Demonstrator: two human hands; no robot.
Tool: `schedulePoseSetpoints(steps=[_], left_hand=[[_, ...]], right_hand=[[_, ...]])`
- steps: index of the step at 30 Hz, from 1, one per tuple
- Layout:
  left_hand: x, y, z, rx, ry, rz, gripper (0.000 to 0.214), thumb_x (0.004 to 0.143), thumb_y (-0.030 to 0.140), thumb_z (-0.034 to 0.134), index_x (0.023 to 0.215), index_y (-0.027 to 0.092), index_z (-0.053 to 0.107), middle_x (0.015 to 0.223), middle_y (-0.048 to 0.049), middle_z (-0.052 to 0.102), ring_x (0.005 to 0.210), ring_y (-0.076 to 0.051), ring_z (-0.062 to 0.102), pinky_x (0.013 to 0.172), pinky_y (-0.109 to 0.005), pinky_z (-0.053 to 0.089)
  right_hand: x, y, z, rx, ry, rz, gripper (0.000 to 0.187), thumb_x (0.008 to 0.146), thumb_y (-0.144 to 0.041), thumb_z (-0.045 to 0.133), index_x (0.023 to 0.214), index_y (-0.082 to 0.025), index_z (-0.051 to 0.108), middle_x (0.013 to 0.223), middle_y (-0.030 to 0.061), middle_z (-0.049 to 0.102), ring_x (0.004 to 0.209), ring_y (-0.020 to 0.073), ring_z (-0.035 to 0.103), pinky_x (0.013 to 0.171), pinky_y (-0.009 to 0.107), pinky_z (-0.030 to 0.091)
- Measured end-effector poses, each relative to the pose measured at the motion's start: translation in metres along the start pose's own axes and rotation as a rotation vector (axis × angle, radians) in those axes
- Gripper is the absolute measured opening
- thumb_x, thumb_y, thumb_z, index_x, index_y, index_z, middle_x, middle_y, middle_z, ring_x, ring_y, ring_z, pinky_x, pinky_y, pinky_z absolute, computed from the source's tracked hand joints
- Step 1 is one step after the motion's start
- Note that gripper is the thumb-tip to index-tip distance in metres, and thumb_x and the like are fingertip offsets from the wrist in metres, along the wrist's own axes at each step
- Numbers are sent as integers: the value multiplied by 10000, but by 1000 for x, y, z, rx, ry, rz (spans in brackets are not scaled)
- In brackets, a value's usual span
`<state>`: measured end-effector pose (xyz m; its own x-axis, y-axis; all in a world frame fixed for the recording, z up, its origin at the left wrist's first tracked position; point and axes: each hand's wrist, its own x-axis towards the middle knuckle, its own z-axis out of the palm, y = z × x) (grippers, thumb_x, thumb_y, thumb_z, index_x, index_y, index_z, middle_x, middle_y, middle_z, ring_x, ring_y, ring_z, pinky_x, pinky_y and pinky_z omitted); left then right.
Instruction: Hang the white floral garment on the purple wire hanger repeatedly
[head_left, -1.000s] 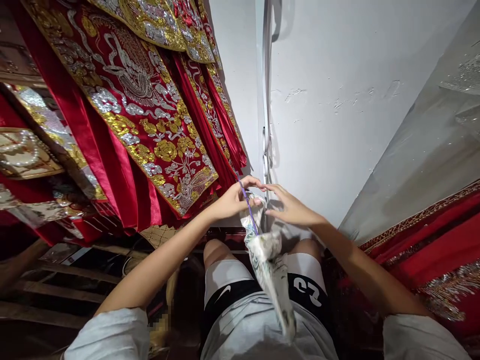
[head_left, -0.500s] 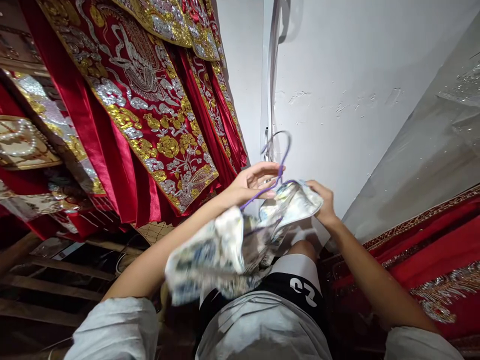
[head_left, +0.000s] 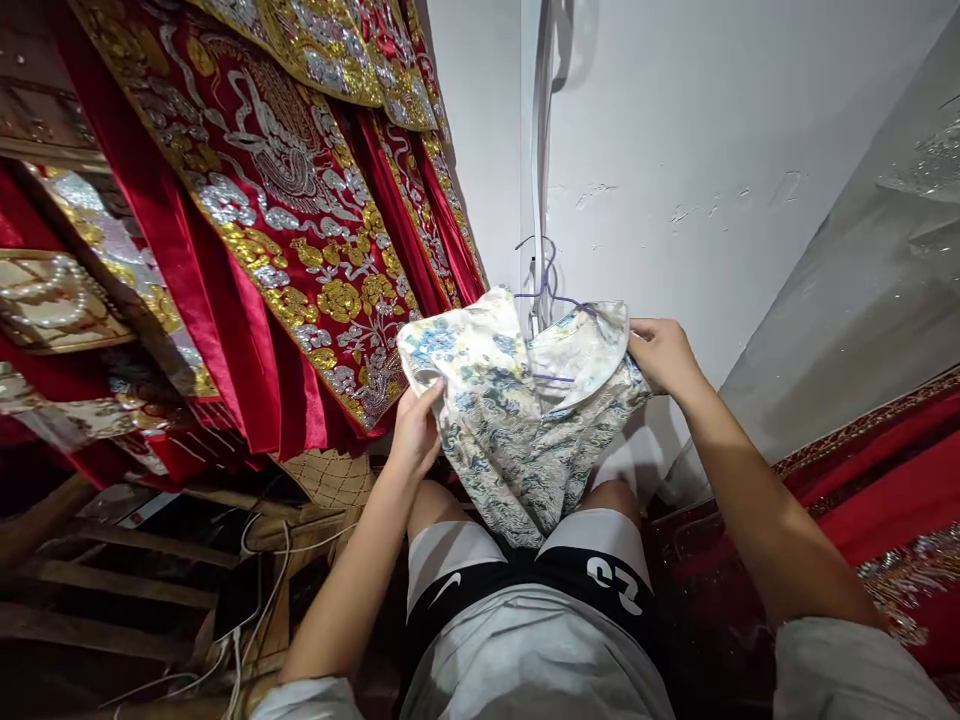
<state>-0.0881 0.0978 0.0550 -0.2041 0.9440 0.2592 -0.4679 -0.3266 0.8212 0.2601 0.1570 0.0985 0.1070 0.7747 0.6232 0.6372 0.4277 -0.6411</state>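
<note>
A floral garment (head_left: 487,400) in white, blue and yellow is spread between my two hands, its V-shaped neckline facing up. A thin purple hanger (head_left: 550,280) sits inside its shoulders, with the hook sticking out above the neckline. My left hand (head_left: 418,428) pinches the garment's left edge, thumb on top. On the other side, my right hand (head_left: 661,352) grips the right shoulder edge, fingers partly hidden behind the cloth. The garment's lower part hangs down over my lap.
Red robes (head_left: 300,220) with gold and silver embroidery hang at left. Ahead is a white wall (head_left: 675,120) with a vertical pipe (head_left: 537,130). At lower left lie a phone (head_left: 238,595) with a cable and wooden slats (head_left: 112,575). Red beaded cloth (head_left: 885,510) is at right.
My left hand has let go of the hanger and moved down to the garment's left edge. The garment has swung up and spread out, with the hanger now inside both shoulders.
</note>
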Motion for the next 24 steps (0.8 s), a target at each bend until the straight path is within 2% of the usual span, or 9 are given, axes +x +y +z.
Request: schedulePoseSetpoints(steps=[2,5,9,12,13,15,17,18,24], left_hand=[[-10,-16,-11,15,77,-7,547,661,410,896,1128,184,722,1122,-77,791,1076,-288,743,963,-366,588],[-29,-57,-30,147,94,-153,569,674,447,882,1138,162,721,1167,-113,782,1129,-331,724,998,-422,565],[-56,-115,-44,320,51,-321,617,662,466,885,1152,131,718,1313,-172,720,1325,-379,612,1145,-480,449],[-72,-132,-50,306,75,-343,623,745,533,818,1210,140,689,1410,-175,661,1407,-356,546,1189,-458,400],[-75,-133,-52,308,73,-344,608,765,540,804,1209,142,686,1415,-173,657,1416,-351,539,1189,-448,399],[-81,-128,-55,349,81,-357,576,785,534,799,1198,149,686,1413,-172,658,1424,-358,528,1176,-438,410],[-84,-121,-57,418,124,-380,550,789,523,808,1188,163,687,1435,-175,641,1429,-372,517,1164,-437,417],[-85,-118,-56,444,140,-385,538,795,517,807,1187,168,687,1446,-176,632,1431,-375,514,1164,-438,414],[-90,-105,-43,449,62,-335,470,812,466,794,1156,157,710,1258,-170,737,1361,-379,577,1164,-470,417]], right_hand=[[-13,-11,2,-9,-19,9,383,892,-478,602,871,-155,806,792,48,767,780,246,689,675,296,485],[-41,-19,7,-91,21,-7,353,904,-479,618,1014,-199,802,944,88,787,910,290,691,816,375,516],[-88,-22,27,-133,291,-55,517,870,-457,674,1338,-238,663,1349,145,659,1325,369,515,1125,553,378],[-127,-21,54,68,442,90,366,931,-453,588,1198,-219,680,1278,147,657,1233,325,569,1052,484,447],[-139,-20,64,132,354,183,315,941,-479,566,1055,-217,699,1124,131,695,1084,304,623,946,444,494],[-159,-18,85,222,-44,353,394,945,-567,533,819,-221,673,849,84,691,830,261,636,770,379,500],[-170,-15,104,244,-426,462,516,946,-653,483,713,-222,645,733,63,674,738,240,626,717,349,471],[-172,-14,112,246,-528,495,553,954,-672,449,704,-220,647,725,62,683,733,235,630,719,341,463],[-168,-17,136,261,-540,544,480,973,-540,415,712,-215,652,695,40,699,650,192,594,664,297,415]])
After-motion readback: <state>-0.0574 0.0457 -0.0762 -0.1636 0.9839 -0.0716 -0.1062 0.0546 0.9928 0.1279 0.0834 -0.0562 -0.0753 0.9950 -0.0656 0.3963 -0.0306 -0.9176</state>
